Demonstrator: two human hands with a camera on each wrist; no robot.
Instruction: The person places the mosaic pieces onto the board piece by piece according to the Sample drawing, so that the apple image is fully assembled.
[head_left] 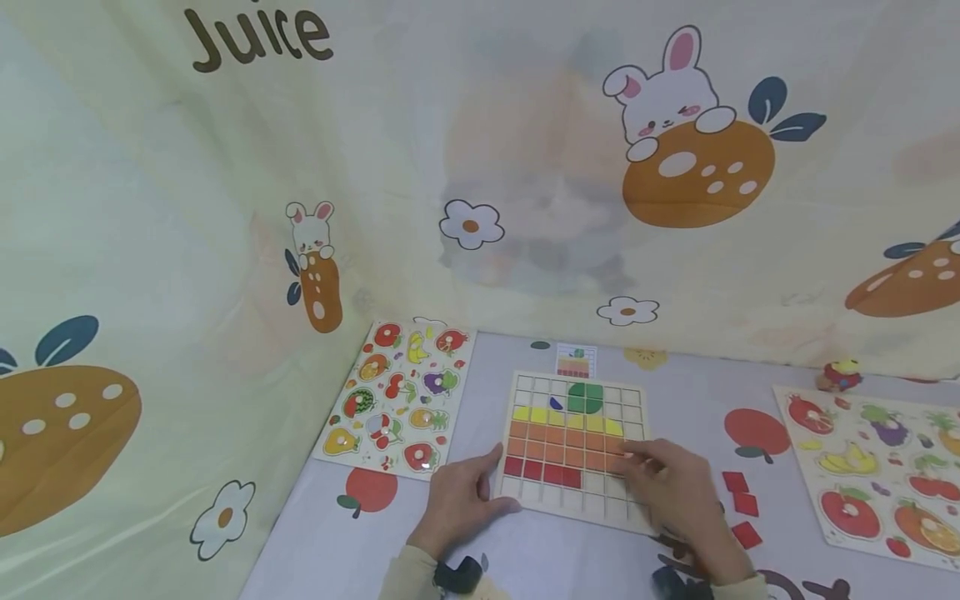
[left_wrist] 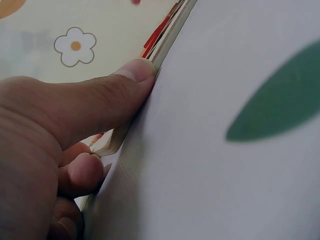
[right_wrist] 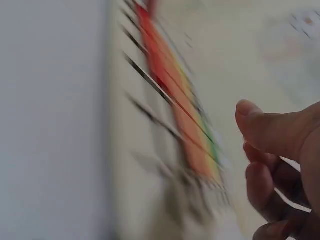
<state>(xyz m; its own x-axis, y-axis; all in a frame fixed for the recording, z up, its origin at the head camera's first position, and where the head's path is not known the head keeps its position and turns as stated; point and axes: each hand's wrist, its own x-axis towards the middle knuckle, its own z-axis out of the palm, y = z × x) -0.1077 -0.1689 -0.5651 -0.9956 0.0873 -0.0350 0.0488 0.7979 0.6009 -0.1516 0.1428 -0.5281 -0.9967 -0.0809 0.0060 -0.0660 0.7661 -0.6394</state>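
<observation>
A wooden grid board (head_left: 592,505) lies in the middle of the table, with green, yellow, orange and red tiles filling part of it. My left hand (head_left: 461,500) grips its near left corner. In the left wrist view the thumb (left_wrist: 100,100) presses the board's edge (left_wrist: 167,37) and the fingers curl below it. My right hand (head_left: 675,492) lies over the board's lower right part, fingertips by the right end of the orange rows. The right wrist view is blurred. It shows that hand (right_wrist: 280,145) loosely curled beside the board (right_wrist: 185,120), with nothing seen between thumb and fingers.
Three loose red tiles (head_left: 742,504) lie right of the board. A fruit peg puzzle (head_left: 397,400) sits at the left, another (head_left: 877,475) at the right edge. A small pattern card (head_left: 576,361) and a small toy (head_left: 840,375) lie at the back. A printed curtain (head_left: 480,167) hangs behind.
</observation>
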